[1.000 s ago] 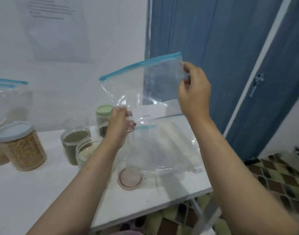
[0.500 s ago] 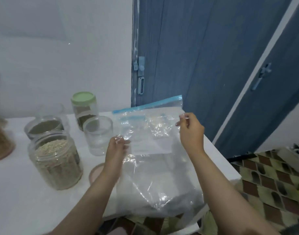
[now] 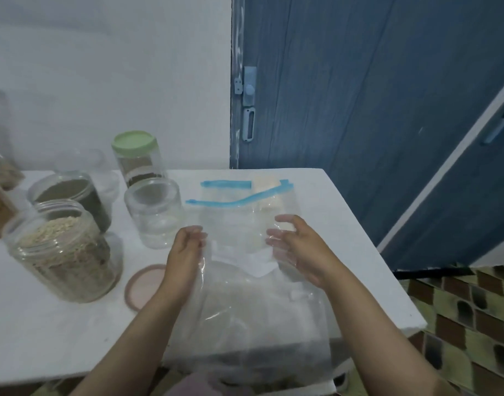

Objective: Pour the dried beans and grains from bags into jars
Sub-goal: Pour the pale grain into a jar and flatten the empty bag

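Head view, hands: left hand (image 3: 185,252) and right hand (image 3: 298,248) lie with relaxed fingers on either side edge of the empty bag (image 3: 239,224), gripping nothing.
Bag: flat on the table (image 3: 359,238), between both hands.
Beyond: empty jar (image 3: 155,212) just left of it.

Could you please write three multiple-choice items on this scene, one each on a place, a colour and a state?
1. Where is the empty clear jar?
A. In front of the green-lidded jar
B. On the floor
C. Under the bags

2. What colour is the zip strip of the empty zip bag?
A. Red
B. Blue
C. Yellow

3. How is the oat-filled jar?
A. Lidded
B. Tipped over
C. Open, upright

Answers: A, it stands just nearer than the green lid; B, the strip along the bag's top edge is blue; C, its mouth is uncovered and it stands on the white table.
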The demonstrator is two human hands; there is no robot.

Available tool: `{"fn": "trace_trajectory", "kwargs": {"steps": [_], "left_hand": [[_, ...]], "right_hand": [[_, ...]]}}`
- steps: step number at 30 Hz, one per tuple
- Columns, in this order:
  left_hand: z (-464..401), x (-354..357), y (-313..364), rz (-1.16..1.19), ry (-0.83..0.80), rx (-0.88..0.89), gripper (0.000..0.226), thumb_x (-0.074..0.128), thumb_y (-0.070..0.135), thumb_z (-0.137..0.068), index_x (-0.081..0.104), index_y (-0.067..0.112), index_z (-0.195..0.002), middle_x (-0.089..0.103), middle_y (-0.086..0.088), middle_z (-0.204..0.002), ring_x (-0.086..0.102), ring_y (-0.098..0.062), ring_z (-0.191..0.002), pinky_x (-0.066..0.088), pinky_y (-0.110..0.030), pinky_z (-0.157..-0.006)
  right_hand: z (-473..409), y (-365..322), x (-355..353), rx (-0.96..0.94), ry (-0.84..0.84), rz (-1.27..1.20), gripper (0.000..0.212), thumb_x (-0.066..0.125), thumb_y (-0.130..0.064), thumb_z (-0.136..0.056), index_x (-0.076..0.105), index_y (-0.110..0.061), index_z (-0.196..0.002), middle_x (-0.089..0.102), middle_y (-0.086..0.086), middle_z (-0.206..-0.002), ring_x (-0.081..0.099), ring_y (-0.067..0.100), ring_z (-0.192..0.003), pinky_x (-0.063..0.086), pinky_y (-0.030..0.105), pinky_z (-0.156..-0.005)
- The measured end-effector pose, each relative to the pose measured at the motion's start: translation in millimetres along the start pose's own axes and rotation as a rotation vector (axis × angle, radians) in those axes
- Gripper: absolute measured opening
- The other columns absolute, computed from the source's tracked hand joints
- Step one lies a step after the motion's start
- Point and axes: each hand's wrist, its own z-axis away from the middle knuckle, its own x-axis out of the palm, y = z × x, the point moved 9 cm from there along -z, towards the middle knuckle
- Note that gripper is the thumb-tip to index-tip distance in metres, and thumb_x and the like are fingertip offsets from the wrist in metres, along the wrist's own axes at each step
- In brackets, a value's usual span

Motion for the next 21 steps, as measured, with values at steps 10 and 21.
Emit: {"fn": "trace_trajectory", "kwargs": {"steps": [10, 21], "left_hand": [[18, -4, 10, -0.223, -0.006, 0.062, 0.017, 0.053, 0.035, -0.100, 0.062, 0.028, -0.113, 0.059, 0.024, -0.109, 0.053, 0.012, -0.107, 0.039, -0.009, -0.082], [35, -9, -9, -0.168, -0.105, 0.003, 0.047, 0.051, 0.007, -0.097, 0.047, 0.034, -0.135, 0.063, 0.024, -0.123, 0.059, -0.001, -0.116, 0.047, -0.021, -0.089]], "right_hand": [[-9, -18, -1, -0.104, 0.031, 0.454, 0.041, 0.026, -0.017, -0.106, 0.041, -0.037, -0.138, 0.050, 0.000, -0.113, 0.050, 0.011, -0.082, 0.042, 0.023, -0.071], [-6, -1, -34, -0.113, 0.361, 0.240, 0.018, 0.035, -0.017, -0.103, 0.051, -0.021, -0.107, 0.066, -0.004, -0.113, 0.060, 0.016, -0.103, 0.047, 0.031, -0.084]]}}
